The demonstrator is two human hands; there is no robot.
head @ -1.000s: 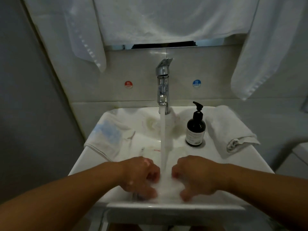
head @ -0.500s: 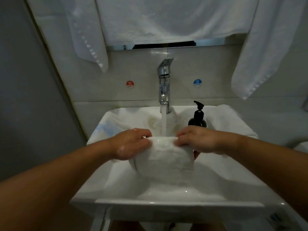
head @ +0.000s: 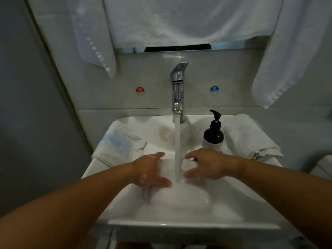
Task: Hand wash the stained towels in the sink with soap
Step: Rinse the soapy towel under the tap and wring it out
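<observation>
A wet white towel (head: 188, 200) lies low in the sink (head: 194, 226), foamy, with the water stream (head: 177, 150) falling on it. My left hand (head: 150, 169) hovers just left of the stream and my right hand (head: 206, 166) just right of it. Both have their fingers spread and grip nothing. A towel with a blue stain (head: 116, 142) drapes over the left rim. Another stained towel (head: 167, 133) lies at the back behind the stream. A dark pump bottle of soap (head: 213, 135) stands on the right rim.
The chrome tap (head: 177, 87) is running at the back centre. A folded white towel (head: 248, 137) rests on the right rim. White towels hang above at left (head: 93, 36), centre (head: 179, 20) and right (head: 291, 51). A grey wall (head: 27, 123) stands close on the left.
Half a second ago both hands held the towel up under the tap. They have let go of it and lowered; it lies in the basin, and the hands have opened.
</observation>
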